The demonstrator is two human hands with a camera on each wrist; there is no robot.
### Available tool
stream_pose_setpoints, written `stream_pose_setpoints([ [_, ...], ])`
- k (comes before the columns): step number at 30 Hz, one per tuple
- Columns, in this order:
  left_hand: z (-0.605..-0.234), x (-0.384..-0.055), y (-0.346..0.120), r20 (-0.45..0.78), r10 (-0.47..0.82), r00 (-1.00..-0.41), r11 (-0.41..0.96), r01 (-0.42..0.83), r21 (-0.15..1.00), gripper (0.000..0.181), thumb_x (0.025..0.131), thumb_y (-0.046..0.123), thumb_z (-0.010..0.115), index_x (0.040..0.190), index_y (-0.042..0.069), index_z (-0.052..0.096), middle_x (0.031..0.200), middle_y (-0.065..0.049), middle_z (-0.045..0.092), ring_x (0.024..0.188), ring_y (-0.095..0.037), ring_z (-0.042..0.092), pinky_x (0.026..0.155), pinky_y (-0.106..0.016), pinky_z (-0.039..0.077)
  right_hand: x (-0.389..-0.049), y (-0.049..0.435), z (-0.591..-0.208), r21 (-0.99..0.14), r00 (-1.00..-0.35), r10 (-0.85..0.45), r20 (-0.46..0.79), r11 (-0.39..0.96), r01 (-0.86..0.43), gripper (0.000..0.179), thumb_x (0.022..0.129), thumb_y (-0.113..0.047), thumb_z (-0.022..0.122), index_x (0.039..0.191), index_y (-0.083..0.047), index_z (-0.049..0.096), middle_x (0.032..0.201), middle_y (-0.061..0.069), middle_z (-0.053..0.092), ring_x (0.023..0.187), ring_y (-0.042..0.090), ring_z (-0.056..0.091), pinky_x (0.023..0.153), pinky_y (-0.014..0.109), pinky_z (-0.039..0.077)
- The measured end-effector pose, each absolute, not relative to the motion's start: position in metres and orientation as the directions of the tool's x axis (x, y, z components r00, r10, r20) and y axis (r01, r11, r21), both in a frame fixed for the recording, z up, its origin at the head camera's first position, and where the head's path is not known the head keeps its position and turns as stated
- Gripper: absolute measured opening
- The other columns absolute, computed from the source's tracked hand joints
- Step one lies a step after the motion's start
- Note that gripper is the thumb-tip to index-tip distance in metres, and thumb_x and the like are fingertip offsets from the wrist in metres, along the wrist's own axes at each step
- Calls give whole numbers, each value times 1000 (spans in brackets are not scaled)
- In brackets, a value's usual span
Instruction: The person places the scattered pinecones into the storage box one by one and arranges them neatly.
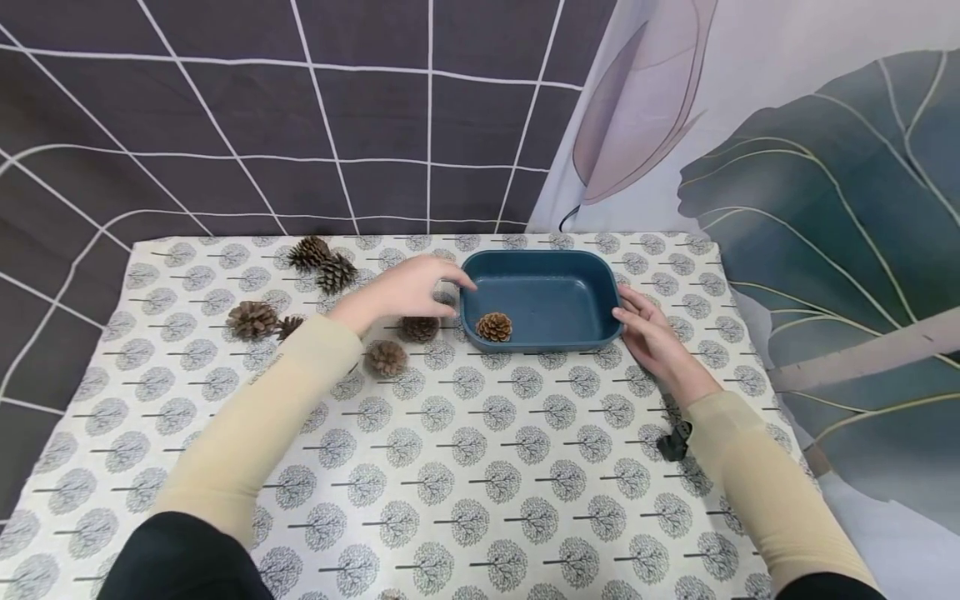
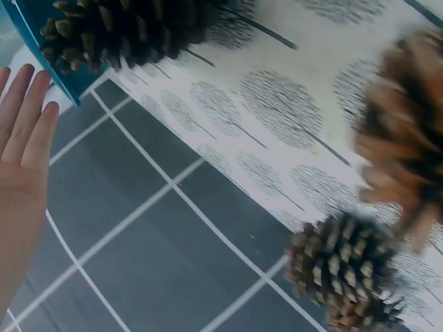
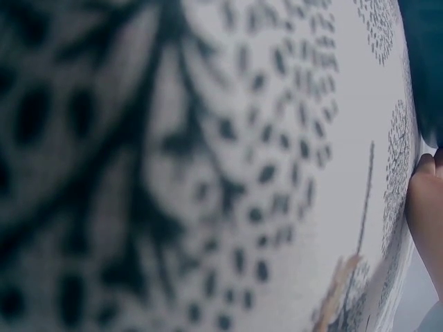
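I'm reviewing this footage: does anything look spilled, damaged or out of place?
Nothing stands out: the dark blue bin sits flat, no visible damage, one pinecone inside; more pinecones lie to its left on the tree-print tablecloth.

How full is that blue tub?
Nearly empty: the head view shows one pine cone in the near left corner of the blue tub, with the rest of its floor bare.

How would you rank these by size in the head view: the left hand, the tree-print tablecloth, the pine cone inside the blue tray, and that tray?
Largest to smallest:
1. Tree-print tablecloth
2. Blue tray
3. Left hand
4. Pine cone
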State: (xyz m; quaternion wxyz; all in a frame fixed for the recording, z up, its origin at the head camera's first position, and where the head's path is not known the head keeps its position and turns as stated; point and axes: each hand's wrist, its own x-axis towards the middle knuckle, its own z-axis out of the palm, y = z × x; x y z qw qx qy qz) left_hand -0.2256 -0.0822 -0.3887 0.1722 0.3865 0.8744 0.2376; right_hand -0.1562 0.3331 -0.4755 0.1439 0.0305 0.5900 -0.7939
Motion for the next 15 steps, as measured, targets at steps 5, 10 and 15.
stream_pose_setpoints([
  [5, -391, -220, -103, -111, 735, -669, 595, 559, 577, 49, 90, 13, 84, 137, 7, 69, 145, -15, 67, 139, -37, 60, 125, -56, 43, -155, 333, -476, -924, -960, -186, -209, -282, 256, 76, 107, 3, 53, 167, 4, 7, 176, 23, 3, 126, -3, 62, 109, 13, 51],
  [10, -400, -216, -120, -101, 728, -678, 593, 549, 589, 51, 89, 13, 84, 136, 2, 68, 142, -18, 68, 137, -40, 61, 124, -57, 44, -155, 333, -476, -929, -961, -176, -212, -270, 254, 73, 107, 1, 54, 167, 4, 11, 175, 21, 8, 125, -3, 62, 110, 13, 51],
  [15, -408, -212, -131, -119, 705, -699, 618, 523, 587, 55, 87, 14, 86, 137, 3, 68, 145, -19, 67, 136, -41, 62, 123, -57, 45, -155, 333, -476, -929, -961, -174, -216, -266, 257, 74, 107, 2, 53, 167, 4, 10, 176, 21, 8, 126, -4, 61, 110, 12, 50],
])
